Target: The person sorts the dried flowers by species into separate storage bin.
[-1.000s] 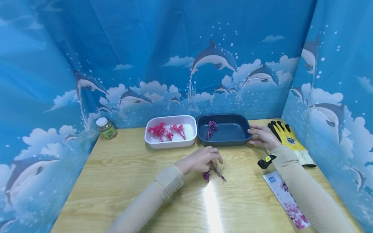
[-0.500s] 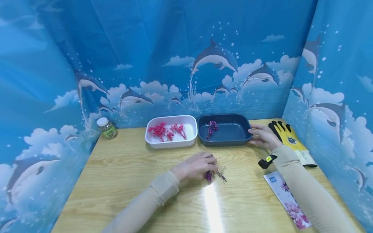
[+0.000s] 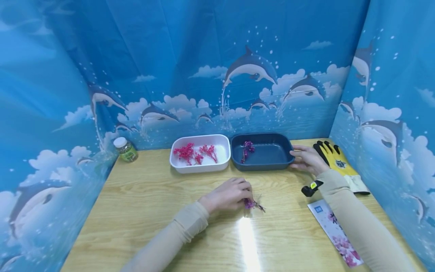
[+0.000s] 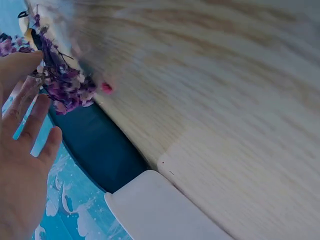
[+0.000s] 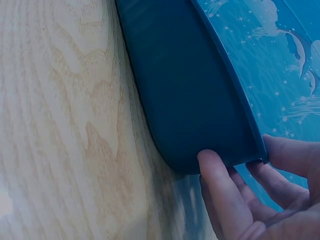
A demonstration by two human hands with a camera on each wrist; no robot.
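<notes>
My left hand [image 3: 229, 194] is low over the middle of the table, pinching a sprig of purple dried flowers [image 3: 249, 203] between thumb and fingers. In the left wrist view the purple blossoms [image 4: 70, 90] hang past the fingers, and some stems are hidden by the hand. My right hand [image 3: 308, 160] holds the right end of a dark blue tray [image 3: 268, 167]. The right wrist view has one digit against the tray's end wall [image 5: 195, 100] and others at its rim. One purple sprig [image 3: 247, 149] lies at the left inside this tray.
A white tray [image 3: 200, 170] with several pink dried flower sprigs [image 3: 185, 152] stands left of the dark one. A lidded jar [image 3: 125, 150] is at the back left. Yellow-black gloves [image 3: 338, 164] and a floral-print packet [image 3: 334, 232] lie on the right, partly under the right arm.
My left hand has drawn back slightly toward the front and now pinches the purple sprig, whose blossoms have shifted a little right. The right hand stays at the dark tray.
</notes>
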